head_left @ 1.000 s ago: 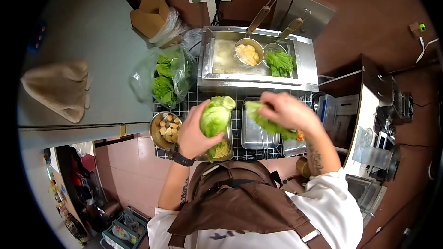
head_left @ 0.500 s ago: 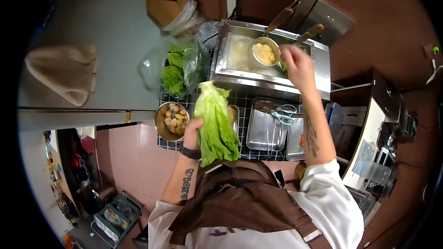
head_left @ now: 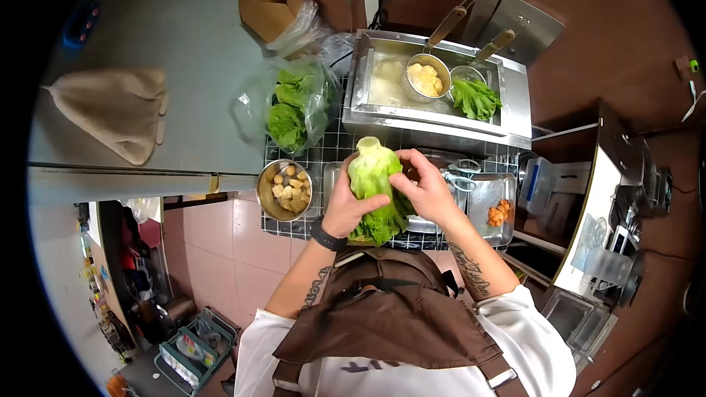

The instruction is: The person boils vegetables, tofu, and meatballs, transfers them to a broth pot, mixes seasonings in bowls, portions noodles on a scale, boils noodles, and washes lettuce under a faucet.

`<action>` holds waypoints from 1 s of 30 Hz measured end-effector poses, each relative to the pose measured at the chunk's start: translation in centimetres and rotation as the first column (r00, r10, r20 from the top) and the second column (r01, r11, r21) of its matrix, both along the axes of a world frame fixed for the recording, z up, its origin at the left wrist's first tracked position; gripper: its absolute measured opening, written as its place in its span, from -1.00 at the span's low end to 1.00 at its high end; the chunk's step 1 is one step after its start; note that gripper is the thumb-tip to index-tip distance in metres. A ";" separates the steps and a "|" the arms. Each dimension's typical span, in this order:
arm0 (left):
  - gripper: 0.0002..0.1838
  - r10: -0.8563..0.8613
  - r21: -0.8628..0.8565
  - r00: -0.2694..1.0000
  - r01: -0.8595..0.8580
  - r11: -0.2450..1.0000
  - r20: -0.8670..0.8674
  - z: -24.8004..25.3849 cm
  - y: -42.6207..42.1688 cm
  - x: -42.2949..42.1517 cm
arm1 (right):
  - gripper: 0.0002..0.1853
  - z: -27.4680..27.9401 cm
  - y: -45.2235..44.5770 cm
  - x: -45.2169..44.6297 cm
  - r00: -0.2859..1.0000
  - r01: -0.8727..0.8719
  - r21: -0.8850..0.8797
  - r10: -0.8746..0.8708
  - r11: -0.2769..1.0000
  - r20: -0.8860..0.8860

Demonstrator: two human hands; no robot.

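A head of lettuce (head_left: 376,176) stands stem up in front of the apron. Around its left side my left hand (head_left: 351,202) is wrapped, thumb across the leaves. My right hand (head_left: 425,187) has its fingers on the lettuce's right edge. Behind, a metal cooker (head_left: 441,131) holds liquid and two strainers. One strainer (head_left: 426,77) carries pale yellow pieces; loose lettuce leaves (head_left: 476,98) lie in the other.
A steel bowl (head_left: 284,190) of round and chunky pieces sits at the left. Behind it is a plastic bag of lettuce (head_left: 288,125). To the right are scissors (head_left: 462,175) and a tray (head_left: 482,195) with orange pieces (head_left: 499,213). An open cardboard box (head_left: 272,7) stands at the back left.
My right hand has come back from the cooker's right strainer to the lettuce. The lettuce has moved right and is more upright. More leaves lie in that strainer than one second ago.
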State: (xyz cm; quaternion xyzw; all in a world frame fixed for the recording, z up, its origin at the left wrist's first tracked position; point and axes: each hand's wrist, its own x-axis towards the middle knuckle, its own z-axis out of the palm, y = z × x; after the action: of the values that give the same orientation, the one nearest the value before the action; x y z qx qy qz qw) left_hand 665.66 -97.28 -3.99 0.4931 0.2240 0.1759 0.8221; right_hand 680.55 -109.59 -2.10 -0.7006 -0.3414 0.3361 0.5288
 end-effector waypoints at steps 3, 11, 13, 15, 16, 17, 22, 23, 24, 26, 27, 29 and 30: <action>0.00 0.076 0.109 0.996 -0.072 0.991 -0.036 0.1 -0.1 -0.1 | -0.57 1.3 -0.2 0.0 0.995 -0.083 0.059 0.080 0.995 0.053; -0.03 0.047 -0.124 0.997 -0.054 0.991 -0.057 -0.1 0.2 -2.5 | -0.59 2.6 -1.3 4.9 0.980 -0.135 -0.012 0.135 0.991 0.144; 0.02 0.128 -0.200 0.988 -0.142 0.969 -0.082 -1.0 0.3 -4.8 | -0.69 3.3 -1.9 10.5 0.880 0.135 0.002 -0.121 0.991 0.459; 0.01 0.233 -0.210 0.972 -0.230 0.950 -0.013 -1.6 0.8 -7.5 | -0.77 6.4 -3.2 14.0 0.802 0.373 -0.004 -0.320 0.928 0.504; -0.04 0.324 -0.164 0.944 -0.329 0.930 -0.054 -1.3 1.2 -8.8 | -0.79 6.5 -4.7 15.4 0.800 0.382 0.051 -0.358 0.923 0.481; -0.08 0.413 -0.109 0.907 -0.420 0.901 -0.083 -0.8 2.0 -9.8 | -0.82 6.2 -5.4 16.4 0.796 0.393 0.113 -0.399 0.913 0.455; -0.33 0.453 0.407 0.854 -0.330 0.852 -0.255 2.9 11.1 -9.8 | -0.87 2.6 -8.3 11.6 0.892 0.373 0.002 -0.360 0.928 0.273; -0.30 0.422 0.467 0.861 -0.261 0.845 -0.283 3.3 12.9 -8.5 | -0.87 1.7 -8.6 10.4 0.898 0.317 -0.065 -0.277 0.946 0.341; -0.27 0.410 0.529 0.850 -0.193 0.826 -0.330 3.4 14.7 -6.9 | -0.88 0.2 -9.1 9.2 0.924 0.317 -0.141 -0.271 0.938 0.269; -0.12 0.470 0.743 0.796 -0.039 0.669 -0.381 0.8 19.3 -3.1 | -0.87 -1.4 -9.8 6.6 0.933 0.250 -0.169 -0.190 0.953 0.305; -0.04 0.559 0.836 0.726 0.039 0.548 -0.401 -0.9 21.5 -1.0 | -0.84 -1.8 -10.8 5.8 0.927 0.213 -0.276 -0.106 0.937 0.359; -0.03 0.585 0.869 0.670 0.193 0.456 -0.456 -8.1 28.8 2.0 | -0.80 -2.6 -13.2 4.6 0.924 0.239 -0.383 -0.088 0.892 0.372; -0.02 0.429 0.724 0.675 0.232 0.649 -0.600 -7.5 29.3 3.8 | -0.79 -3.4 -14.8 4.5 0.916 0.281 -0.408 -0.115 0.869 0.385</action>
State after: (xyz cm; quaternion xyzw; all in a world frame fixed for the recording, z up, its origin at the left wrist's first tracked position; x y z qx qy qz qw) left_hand 669.43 -67.93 -11.51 0.7997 0.4671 0.0893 0.3665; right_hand 685.02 -124.40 -5.54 -0.8847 -0.2663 0.2203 0.3129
